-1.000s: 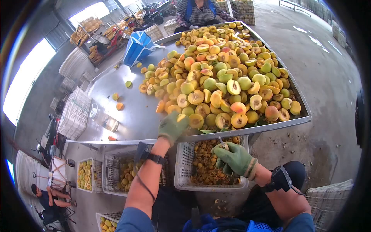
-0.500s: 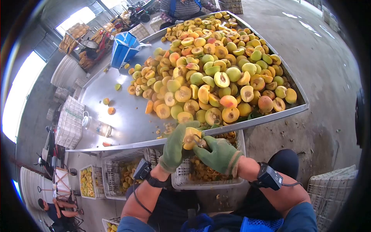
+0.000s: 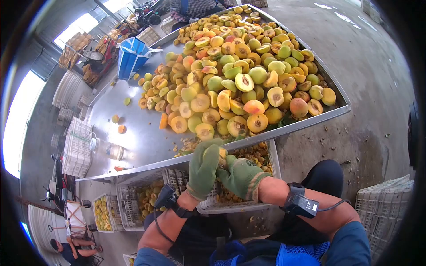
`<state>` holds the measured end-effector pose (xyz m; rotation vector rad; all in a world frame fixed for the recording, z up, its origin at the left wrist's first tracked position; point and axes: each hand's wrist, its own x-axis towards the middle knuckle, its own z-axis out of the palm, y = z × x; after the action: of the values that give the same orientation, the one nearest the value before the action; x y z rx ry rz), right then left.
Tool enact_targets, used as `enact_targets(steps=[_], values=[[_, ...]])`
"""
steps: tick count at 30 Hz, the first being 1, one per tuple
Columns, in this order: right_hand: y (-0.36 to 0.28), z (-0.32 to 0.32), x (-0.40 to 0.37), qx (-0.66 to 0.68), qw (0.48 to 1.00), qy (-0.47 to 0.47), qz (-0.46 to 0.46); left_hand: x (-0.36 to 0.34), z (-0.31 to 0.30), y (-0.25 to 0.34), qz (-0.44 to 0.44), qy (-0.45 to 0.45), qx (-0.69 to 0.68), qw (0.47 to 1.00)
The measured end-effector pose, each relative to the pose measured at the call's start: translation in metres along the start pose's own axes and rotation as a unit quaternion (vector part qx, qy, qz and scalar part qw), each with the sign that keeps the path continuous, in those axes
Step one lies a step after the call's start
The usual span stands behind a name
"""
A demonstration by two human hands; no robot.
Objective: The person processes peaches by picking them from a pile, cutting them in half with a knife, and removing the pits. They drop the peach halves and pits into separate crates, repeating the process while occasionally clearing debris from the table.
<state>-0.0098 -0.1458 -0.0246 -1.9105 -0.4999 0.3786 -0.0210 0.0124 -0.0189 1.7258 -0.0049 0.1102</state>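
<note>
In a green work glove, my left hand (image 3: 204, 170) is closed around a cut peach half (image 3: 222, 155), only a sliver of which shows. My right hand (image 3: 242, 178), gloved too, presses against that peach from the right with its fingers curled. A small curved pitting tool showed at its fingertips earlier; now the fingers hide it. Both hands are just in front of the metal table's rim (image 3: 288, 129), above a white crate (image 3: 276, 162) holding peach scraps. Beyond the rim lies a big heap of halved peaches (image 3: 244, 82), yellow, green and reddish.
On the table stand a blue bag (image 3: 128, 60) and a clear plastic jug (image 3: 106, 148). Crates of peaches (image 3: 106, 213) sit on the floor at left, stacked crates (image 3: 384, 208) at right. A person (image 3: 191, 11) is at the far edge; another person (image 3: 73, 250) sits lower left.
My hands have come together, with the left turned over the peach half so its cut face is mostly hidden. The view has shifted, moving the table slightly up and left.
</note>
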Motion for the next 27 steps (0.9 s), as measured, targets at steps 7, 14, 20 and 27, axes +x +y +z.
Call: enact_targets(steps=[7, 14, 20, 27], values=[[-0.003, -0.011, 0.006, 0.173, 0.968, -0.162, 0.082, -0.005, -0.003, 0.003, 0.111, 0.011, 0.099, 0.989], [-0.024, -0.056, 0.004, 0.235, 0.913, -0.310, 0.125, -0.003, -0.006, -0.005, 0.275, 0.002, 0.246, 0.929], [-0.009, -0.040, 0.007, 0.125, 0.957, -0.249, 0.080, -0.010, 0.001, 0.000, 0.120, -0.021, 0.113, 0.986], [-0.034, -0.059, -0.008, 0.176, 0.923, -0.315, 0.134, -0.015, -0.004, 0.012, 0.064, -0.121, 0.009, 0.991]])
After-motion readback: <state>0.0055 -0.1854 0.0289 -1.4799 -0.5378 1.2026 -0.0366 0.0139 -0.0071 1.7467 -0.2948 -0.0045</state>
